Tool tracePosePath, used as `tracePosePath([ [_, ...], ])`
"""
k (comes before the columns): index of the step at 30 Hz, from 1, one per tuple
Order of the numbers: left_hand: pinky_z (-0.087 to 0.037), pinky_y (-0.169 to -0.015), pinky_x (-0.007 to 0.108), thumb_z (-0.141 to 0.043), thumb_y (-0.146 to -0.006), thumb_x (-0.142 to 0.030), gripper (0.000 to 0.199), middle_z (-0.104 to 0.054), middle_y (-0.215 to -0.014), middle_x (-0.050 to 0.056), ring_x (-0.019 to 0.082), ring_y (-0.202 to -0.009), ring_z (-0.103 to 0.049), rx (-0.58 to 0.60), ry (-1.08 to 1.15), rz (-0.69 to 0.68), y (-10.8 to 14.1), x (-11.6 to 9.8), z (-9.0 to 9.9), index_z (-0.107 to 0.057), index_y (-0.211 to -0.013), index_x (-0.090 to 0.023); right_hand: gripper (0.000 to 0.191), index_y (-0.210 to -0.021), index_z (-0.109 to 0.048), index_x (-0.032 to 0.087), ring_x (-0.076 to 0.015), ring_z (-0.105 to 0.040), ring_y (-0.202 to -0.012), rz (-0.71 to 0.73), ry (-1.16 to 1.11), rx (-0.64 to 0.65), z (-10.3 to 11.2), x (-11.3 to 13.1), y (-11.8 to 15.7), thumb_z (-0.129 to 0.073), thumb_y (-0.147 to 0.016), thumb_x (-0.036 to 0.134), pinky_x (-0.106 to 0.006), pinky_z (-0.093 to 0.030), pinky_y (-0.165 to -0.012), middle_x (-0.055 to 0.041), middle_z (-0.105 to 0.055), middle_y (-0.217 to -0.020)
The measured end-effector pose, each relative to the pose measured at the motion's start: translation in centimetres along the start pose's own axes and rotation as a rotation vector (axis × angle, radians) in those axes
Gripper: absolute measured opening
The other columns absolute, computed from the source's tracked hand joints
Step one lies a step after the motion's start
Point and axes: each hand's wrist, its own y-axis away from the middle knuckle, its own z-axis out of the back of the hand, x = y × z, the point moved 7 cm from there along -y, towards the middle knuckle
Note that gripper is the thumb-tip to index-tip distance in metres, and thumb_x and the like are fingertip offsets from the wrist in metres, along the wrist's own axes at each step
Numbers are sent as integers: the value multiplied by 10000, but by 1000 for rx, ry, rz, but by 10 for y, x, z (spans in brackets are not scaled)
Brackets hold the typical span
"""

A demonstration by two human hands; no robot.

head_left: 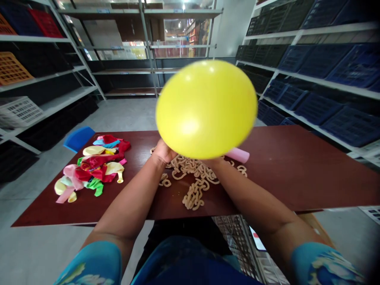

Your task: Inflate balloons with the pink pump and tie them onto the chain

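Observation:
A large inflated yellow balloon (206,109), slightly blurred, is in front of me over the table. My left hand (165,152) is at its lower left edge, with the fingers hidden behind the balloon. Only the wrist end of my right hand (213,161) shows under the balloon's lower edge. From behind the balloon, near that hand, sticks out a pink cylinder (240,155); whether the hand touches it is hidden. Below the hands lie many beige curled pieces (194,194), spread loosely on the tabletop.
On the left of the dark red table (285,170) is a heap of uninflated balloons (92,168) in several colours. A blue chair back (78,138) stands beyond it. Shelves with orange crates (13,68) and dark blue crates (347,118) line the sides.

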Motion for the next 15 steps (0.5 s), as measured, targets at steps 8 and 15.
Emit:
tracePosePath([
  [8, -397, -501, 167, -420, -875, -194, 198, -519, -612, -13, 51, -528, -508, -58, 384, -211, -11, -33, 31, -476, -689, -158, 262, -998, -632, 245, -197, -442, -1138, 422, 790, 345, -41, 0, 11, -534, -779, 139, -422, -311, -991, -19, -607, -1135],
  [15, -351, -432, 149, -468, -862, -268, 207, -526, -612, -18, 45, -483, -486, -164, 256, -140, -10, -23, 35, -466, -685, -159, 116, -826, -662, 251, -186, -496, -1081, 438, 718, 367, -41, 1, 7, -553, -795, 226, -392, -331, -959, 3, -657, -1016],
])
